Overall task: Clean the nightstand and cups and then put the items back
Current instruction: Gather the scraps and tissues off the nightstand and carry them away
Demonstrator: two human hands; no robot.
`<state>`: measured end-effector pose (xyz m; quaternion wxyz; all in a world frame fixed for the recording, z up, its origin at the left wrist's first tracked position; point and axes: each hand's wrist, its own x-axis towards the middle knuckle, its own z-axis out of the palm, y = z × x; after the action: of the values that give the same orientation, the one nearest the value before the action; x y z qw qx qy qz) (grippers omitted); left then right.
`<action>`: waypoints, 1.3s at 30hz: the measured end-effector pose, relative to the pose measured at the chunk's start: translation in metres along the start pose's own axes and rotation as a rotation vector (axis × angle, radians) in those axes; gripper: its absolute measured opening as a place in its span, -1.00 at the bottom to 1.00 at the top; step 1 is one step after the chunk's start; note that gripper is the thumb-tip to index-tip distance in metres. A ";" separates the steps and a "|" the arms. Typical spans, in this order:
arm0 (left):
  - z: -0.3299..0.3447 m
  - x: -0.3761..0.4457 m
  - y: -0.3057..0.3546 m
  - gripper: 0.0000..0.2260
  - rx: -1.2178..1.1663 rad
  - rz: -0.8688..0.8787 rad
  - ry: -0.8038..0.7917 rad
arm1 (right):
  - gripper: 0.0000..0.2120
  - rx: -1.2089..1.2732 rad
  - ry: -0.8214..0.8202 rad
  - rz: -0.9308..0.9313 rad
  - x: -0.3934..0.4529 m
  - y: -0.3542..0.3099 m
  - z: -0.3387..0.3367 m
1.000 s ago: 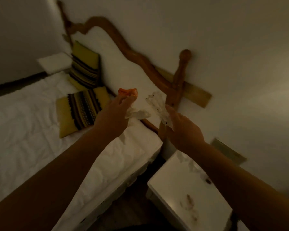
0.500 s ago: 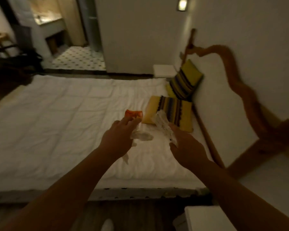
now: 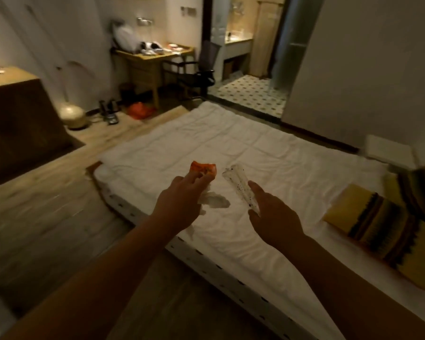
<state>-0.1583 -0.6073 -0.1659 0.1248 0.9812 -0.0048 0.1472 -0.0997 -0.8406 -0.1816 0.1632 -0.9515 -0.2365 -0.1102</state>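
Observation:
My left hand (image 3: 179, 202) is held out over the bed and grips an orange wrapper (image 3: 204, 168) at its fingertips together with a crumpled white tissue (image 3: 212, 201) that hangs below the palm. My right hand (image 3: 272, 214) is beside it and pinches a clear crumpled wrapper with dark specks (image 3: 239, 184) between thumb and fingers. The nightstand and the cups are out of view.
A white bed (image 3: 255, 153) fills the middle, with a yellow striped cushion (image 3: 378, 224) at the right. Wooden floor (image 3: 47, 217) lies to the left. A desk (image 3: 152, 60) and a black chair (image 3: 194, 69) stand at the back, near a tiled bathroom doorway (image 3: 253, 92).
The view has swung left from the nightstand and headboard across the bed to the room. Both hands kept their grip on the wrappers and tissue.

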 end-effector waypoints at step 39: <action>-0.138 -0.023 -0.601 -0.39 0.051 -0.939 0.300 | -0.30 0.297 -0.405 -0.811 0.440 -0.553 0.341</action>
<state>-0.1918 0.0080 -0.1914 0.1532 0.8481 0.4595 0.2147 0.0572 -0.0733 -0.2266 0.1920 -0.7510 -0.6291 0.0578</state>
